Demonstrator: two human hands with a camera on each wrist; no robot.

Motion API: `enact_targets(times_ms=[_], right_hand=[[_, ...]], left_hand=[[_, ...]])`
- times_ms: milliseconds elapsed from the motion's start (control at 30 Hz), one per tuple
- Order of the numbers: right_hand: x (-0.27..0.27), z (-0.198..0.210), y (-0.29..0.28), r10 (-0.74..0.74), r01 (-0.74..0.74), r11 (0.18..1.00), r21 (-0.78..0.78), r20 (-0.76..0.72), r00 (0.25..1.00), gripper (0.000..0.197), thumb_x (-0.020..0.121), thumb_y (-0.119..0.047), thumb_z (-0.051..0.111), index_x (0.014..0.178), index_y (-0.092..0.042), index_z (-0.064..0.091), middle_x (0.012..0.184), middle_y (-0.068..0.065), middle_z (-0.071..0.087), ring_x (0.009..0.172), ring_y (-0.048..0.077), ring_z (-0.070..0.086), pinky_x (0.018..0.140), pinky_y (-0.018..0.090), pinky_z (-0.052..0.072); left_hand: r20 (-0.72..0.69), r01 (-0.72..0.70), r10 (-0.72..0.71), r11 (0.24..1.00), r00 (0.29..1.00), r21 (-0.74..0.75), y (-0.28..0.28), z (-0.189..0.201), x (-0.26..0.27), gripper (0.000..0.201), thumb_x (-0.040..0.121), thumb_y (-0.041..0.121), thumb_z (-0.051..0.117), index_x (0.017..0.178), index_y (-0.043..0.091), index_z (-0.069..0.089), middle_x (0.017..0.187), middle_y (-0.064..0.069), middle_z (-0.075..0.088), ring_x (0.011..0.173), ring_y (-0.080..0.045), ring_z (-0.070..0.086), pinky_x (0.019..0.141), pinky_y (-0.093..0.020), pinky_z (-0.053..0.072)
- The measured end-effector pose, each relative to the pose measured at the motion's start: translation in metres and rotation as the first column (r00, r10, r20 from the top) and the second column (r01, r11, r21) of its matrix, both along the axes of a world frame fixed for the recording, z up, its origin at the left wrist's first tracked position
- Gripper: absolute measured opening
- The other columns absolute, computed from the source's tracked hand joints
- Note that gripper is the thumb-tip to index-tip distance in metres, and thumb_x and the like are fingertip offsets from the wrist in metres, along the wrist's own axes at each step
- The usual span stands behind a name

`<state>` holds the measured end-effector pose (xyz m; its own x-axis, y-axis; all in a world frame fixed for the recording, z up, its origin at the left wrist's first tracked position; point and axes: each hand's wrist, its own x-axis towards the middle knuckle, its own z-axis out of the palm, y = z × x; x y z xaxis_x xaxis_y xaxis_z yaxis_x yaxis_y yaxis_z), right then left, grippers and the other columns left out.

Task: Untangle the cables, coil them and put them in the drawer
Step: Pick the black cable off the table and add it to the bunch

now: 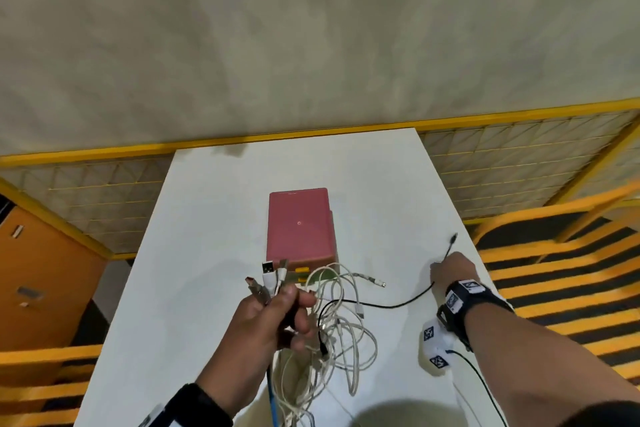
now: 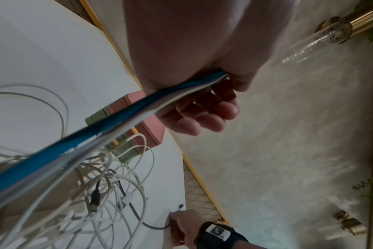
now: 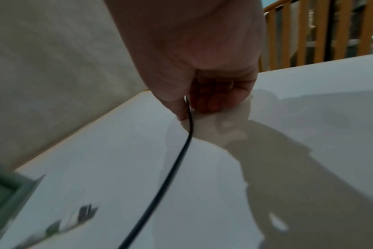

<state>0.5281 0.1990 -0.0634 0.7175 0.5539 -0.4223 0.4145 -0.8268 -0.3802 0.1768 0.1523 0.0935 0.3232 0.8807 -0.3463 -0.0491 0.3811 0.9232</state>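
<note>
Still early: left hand gripping the plug ends of a white cable tangle above the bench; right hand pinching the black cable (half drawn out); nothing coiled, pink drawer box beyond.

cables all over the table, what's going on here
A person is sorting out a tangle of cables on a white table. The left hand grips a bunch of plug ends, with the white loops hanging from it. The right hand pinches a black cable and holds it out to the side, away from the bunch. The pink drawer box behind the tangle holds no cables yet.
</note>
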Motion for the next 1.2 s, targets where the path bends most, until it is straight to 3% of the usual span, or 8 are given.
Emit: enact_targets(times_ms=[133, 300, 467, 567, 667, 933, 1067, 1200], right_hand=[[-0.021, 0.002, 0.001, 0.047, -0.045, 0.998, 0.043, -0.058, 0.997, 0.021, 0.092, -0.013, 0.056, 0.106, 0.0, 0.064, 0.112, 0.021, 0.067, 0.104, 0.038, 0.064, 0.078, 0.035, 0.05], [-0.066, 0.041, -0.012, 0.022, 0.205, 0.82, 0.534, -0.387, 0.922, 0.02, 0.086, -0.018, 0.069, 0.074, -0.01, 0.055, 0.075, 0.013, 0.064, 0.073, 0.03, 0.065, 0.067, 0.04, 0.049], [-0.157, 0.125, -0.051, 0.339, 0.017, 0.658, 0.753, -0.317, 0.886, 0.016, 0.085, -0.015, 0.075, 0.077, -0.012, 0.061, 0.065, 0.003, 0.061, 0.053, 0.011, 0.059, 0.05, 0.023, 0.047], [-0.204, 0.151, -0.079, 0.488, -0.062, 0.6, 0.797, -0.303, 0.819, 0.014, 0.081, -0.01, 0.077, 0.076, -0.014, 0.065, 0.07, 0.004, 0.067, 0.057, 0.014, 0.064, 0.057, 0.026, 0.053], [-0.234, 0.156, -0.098, 0.59, -0.178, 0.569, 0.803, -0.247, 0.769, 0.01, 0.082, -0.014, 0.073, 0.076, -0.021, 0.068, 0.073, 0.004, 0.07, 0.065, 0.023, 0.069, 0.064, 0.037, 0.058], [-0.27, 0.156, -0.13, 0.687, -0.372, 0.489, 0.789, -0.085, 0.722, 0.012, 0.085, -0.024, 0.068, 0.074, -0.022, 0.07, 0.076, -0.008, 0.068, 0.073, 0.008, 0.063, 0.068, 0.029, 0.05], [-0.281, 0.156, -0.138, 0.686, -0.383, 0.472, 0.794, -0.057, 0.726, 0.018, 0.086, -0.025, 0.069, 0.07, -0.034, 0.067, 0.078, -0.012, 0.068, 0.076, 0.004, 0.063, 0.067, 0.019, 0.045], [-0.279, 0.161, -0.144, 0.579, -0.295, 0.515, 0.805, -0.074, 0.812, 0.016, 0.091, -0.033, 0.064, 0.076, -0.031, 0.069, 0.084, -0.007, 0.07, 0.083, 0.005, 0.064, 0.072, 0.021, 0.048]], left_hand=[[0.003, 0.008, -0.008, 1.0, 1.0, 0.001, 0.003, 0.002, 0.004, 0.04, 0.083, 0.042, 0.055, 0.083, 0.006, 0.073, 0.069, -0.014, 0.056, 0.061, -0.028, 0.052, 0.056, -0.035, 0.047], [0.043, -0.019, 0.019, 1.0, 0.999, -0.001, 0.009, 0.001, 0.015, 0.037, 0.088, 0.038, 0.054, 0.092, 0.006, 0.074, 0.081, -0.012, 0.069, 0.08, -0.024, 0.067, 0.068, -0.038, 0.051], [0.036, -0.017, 0.018, 0.999, 0.999, -0.035, 0.007, 0.003, 0.012, 0.039, 0.103, 0.033, 0.042, 0.101, 0.018, 0.078, 0.105, -0.007, 0.077, 0.107, -0.022, 0.069, 0.091, -0.044, 0.05], [0.107, 0.032, -0.026, 0.998, 0.994, -0.06, -0.002, 0.008, 0.009, 0.04, 0.104, 0.036, 0.041, 0.114, 0.014, 0.072, 0.114, -0.01, 0.075, 0.11, -0.02, 0.069, 0.095, -0.042, 0.05], [0.241, 0.018, 0.002, 0.997, 0.97, -0.081, -0.012, 0.013, 0.001, 0.042, 0.102, 0.036, 0.041, 0.117, 0.009, 0.07, 0.109, -0.015, 0.074, 0.096, -0.021, 0.071, 0.082, -0.034, 0.055], [0.432, -0.019, 0.04, 0.998, 0.901, -0.053, -0.031, 0.02, -0.036, 0.029, 0.087, 0.03, 0.054, 0.089, 0.009, 0.075, 0.11, -0.02, 0.072, 0.107, -0.03, 0.069, 0.089, -0.041, 0.054], [0.439, 0.021, 0.002, 0.999, 0.899, -0.049, -0.039, 0.025, -0.049, 0.026, 0.094, 0.025, 0.051, 0.091, 0.004, 0.067, 0.099, -0.02, 0.073, 0.092, -0.03, 0.071, 0.077, -0.037, 0.059], [0.478, -0.066, 0.08, 0.997, 0.875, -0.046, -0.039, 0.03, -0.062, 0.029, 0.095, 0.032, 0.049, 0.093, 0.006, 0.063, 0.087, -0.017, 0.075, 0.099, -0.035, 0.068, 0.089, -0.045, 0.053]])
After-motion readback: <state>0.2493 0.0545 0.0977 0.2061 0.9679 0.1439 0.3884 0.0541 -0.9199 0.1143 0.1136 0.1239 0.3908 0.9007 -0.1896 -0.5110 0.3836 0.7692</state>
